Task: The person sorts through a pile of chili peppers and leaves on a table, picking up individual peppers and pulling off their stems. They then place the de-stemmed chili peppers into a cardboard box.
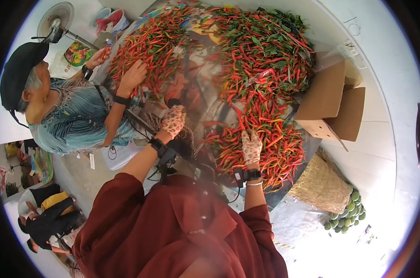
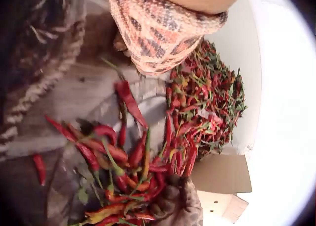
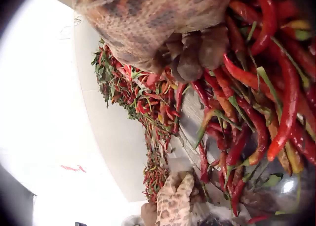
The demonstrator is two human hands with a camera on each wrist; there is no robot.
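Note:
Both hands wear leopard-print gloves with dark fingertips. My left hand [image 1: 173, 121] is over the near left side of the table, by the other person's pile. Its fingers are mostly hidden behind the glove in the left wrist view, so I cannot tell whether it holds anything. A single red chili pepper [image 2: 129, 103] shows just below that hand. My right hand [image 1: 251, 146] is over the near pile of red chili peppers [image 1: 284, 150]. In the right wrist view its fingertips [image 3: 190, 67] point down, right at the peppers, with no pepper plainly gripped.
A large leafy chili heap [image 1: 270, 51] lies at the back right, beside an open cardboard box [image 1: 323, 99]. Opposite on the left, a person in a black cap [image 1: 24, 69] handles another chili pile [image 1: 149, 51]. A woven sack [image 1: 321, 183] and green round produce [image 1: 346, 215] stand right.

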